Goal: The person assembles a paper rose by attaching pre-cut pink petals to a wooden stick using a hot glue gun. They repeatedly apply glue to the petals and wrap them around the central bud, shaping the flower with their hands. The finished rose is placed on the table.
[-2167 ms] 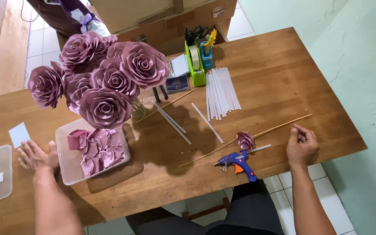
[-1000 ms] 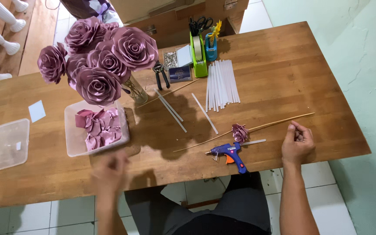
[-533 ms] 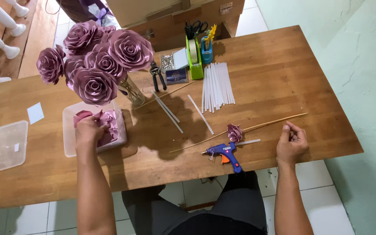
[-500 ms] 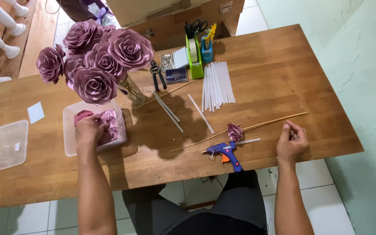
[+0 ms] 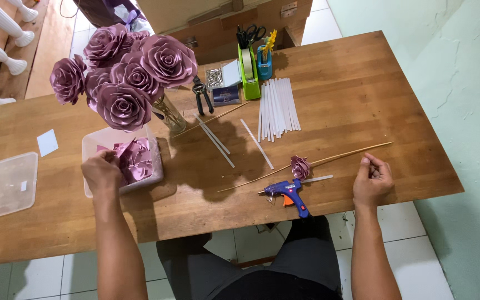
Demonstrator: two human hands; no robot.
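I counted five big mauve paper roses (image 5: 140,75) in the vase at ten o'clock, one small rosebud (image 5: 300,166) on its stick, one blue glue gun (image 5: 287,191), two clear plastic tubs (image 5: 6,186), one pair of pliers (image 5: 201,94).

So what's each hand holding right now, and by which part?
The left hand is in the petal box, fingers closed among the petals; actual grip unclear. The right hand rests on the table, apparently holding nothing.

Smooth, faintly glossy wooden table (image 5: 362,83); satiny mauve paper roses (image 5: 134,72) at upper left; clear plastic tub (image 5: 93,144) of shiny petals (image 5: 134,158); frosted plastic lid (image 5: 6,186) at far left; blue plastic glue gun (image 5: 287,191); translucent waxy glue sticks (image 5: 278,105); thin bare wooden skewer (image 5: 356,151).
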